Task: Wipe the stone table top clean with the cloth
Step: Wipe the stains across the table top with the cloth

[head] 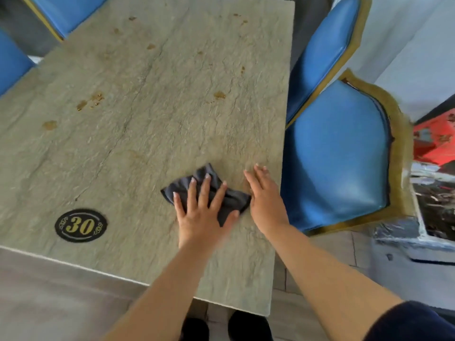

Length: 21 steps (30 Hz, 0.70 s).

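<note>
A grey-beige stone table top (147, 134) fills most of the head view. A crumpled dark grey cloth (209, 175) lies near its right front part. My left hand (202, 210) presses flat on the cloth with fingers spread. My right hand (264, 193) rests flat on the bare stone just right of the cloth, fingers together, touching the cloth's right corner. Brown stains dot the far half of the table, such as one stain (219, 95) at centre right and a stain patch (89, 101) at left.
A black oval badge reading 30 (80, 225) sits near the table's front left. Blue padded chairs with gold trim stand on the right (337, 153) and at the far left (12, 65). My dark shoes (248, 326) show below the front edge.
</note>
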### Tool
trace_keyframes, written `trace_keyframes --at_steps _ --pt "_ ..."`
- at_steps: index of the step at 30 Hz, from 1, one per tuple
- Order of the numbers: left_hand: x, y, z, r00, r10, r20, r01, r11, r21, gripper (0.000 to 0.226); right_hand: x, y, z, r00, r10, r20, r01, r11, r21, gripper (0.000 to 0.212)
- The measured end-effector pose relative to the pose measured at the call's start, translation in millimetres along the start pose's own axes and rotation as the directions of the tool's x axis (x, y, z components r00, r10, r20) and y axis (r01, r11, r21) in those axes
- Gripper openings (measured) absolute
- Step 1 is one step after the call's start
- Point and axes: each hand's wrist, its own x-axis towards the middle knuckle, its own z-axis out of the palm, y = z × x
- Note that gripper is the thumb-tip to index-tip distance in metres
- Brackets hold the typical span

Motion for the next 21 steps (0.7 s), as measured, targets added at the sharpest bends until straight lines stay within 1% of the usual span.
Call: trace_keyframes --at_steps 3,5,6,7,8,10,12,14,15,16,17,19,21 --pt "-72 19 14 0.985 0.165 -0.047 -0.165 0.986 0.004 0.07 2 2 -1 0.999 -0.037 0.01 0.038 0.998 -0.047 0.056" --pt "-97 9 18 0.965 0.26 -0.029 -0.259 0.965 0.034 0.067 2 2 -2 0.998 -0.048 0.027 0.05 0.995 -0.081 0.055" --pt "-98 0 18 0.96 0.278 -0.038 -0.276 0.96 0.049 0.066 1 2 -2 0.998 -0.052 0.03 0.055 0.994 -0.098 0.055" --pt "-94 -9 18 0.963 0.266 -0.047 -0.263 0.963 0.061 0.066 0 1 -2 0.998 -0.054 0.032 0.057 0.992 -0.114 0.054" --pt "-85 -16 17 0.975 0.219 -0.046 -0.216 0.974 0.07 0.068 -1 1 -3 0.998 -0.052 0.038 0.056 0.99 -0.13 0.054" --pt "-62 -22 11 0.997 0.067 -0.037 -0.065 0.996 0.064 0.071 -1 -1 -4 0.997 -0.043 0.063 0.052 0.988 -0.142 0.053" --pt "-43 -19 7 0.998 -0.065 -0.009 0.066 0.997 0.041 0.072 0 0 -8 0.994 -0.038 0.104 0.05 0.993 -0.111 0.052" --pt "-42 -6 6 0.99 -0.142 0.006 0.142 0.989 0.029 0.068 -5 3 -12 0.99 -0.057 0.133 0.064 0.997 -0.05 0.051" --pt "-51 4 6 0.988 -0.156 0.018 0.156 0.988 0.024 0.067 -9 4 -13 0.988 -0.074 0.134 0.078 0.997 -0.022 0.051" --pt "-66 17 7 0.99 -0.138 0.039 0.137 0.99 0.019 0.066 -16 4 -14 0.987 -0.091 0.132 0.093 0.996 -0.004 0.05" --pt "-87 30 11 0.995 -0.088 0.049 0.087 0.996 0.01 0.065 -23 4 -16 0.986 -0.107 0.129 0.107 0.994 0.006 0.05" --pt "-137 53 18 0.998 0.066 0.013 -0.066 0.998 0.001 0.063 -42 4 -17 0.984 -0.131 0.117 0.13 0.991 0.021 0.051" --pt "-167 53 29 0.982 0.187 -0.016 -0.187 0.982 0.018 0.062 -55 2 -17 0.984 -0.133 0.117 0.132 0.991 0.022 0.052"
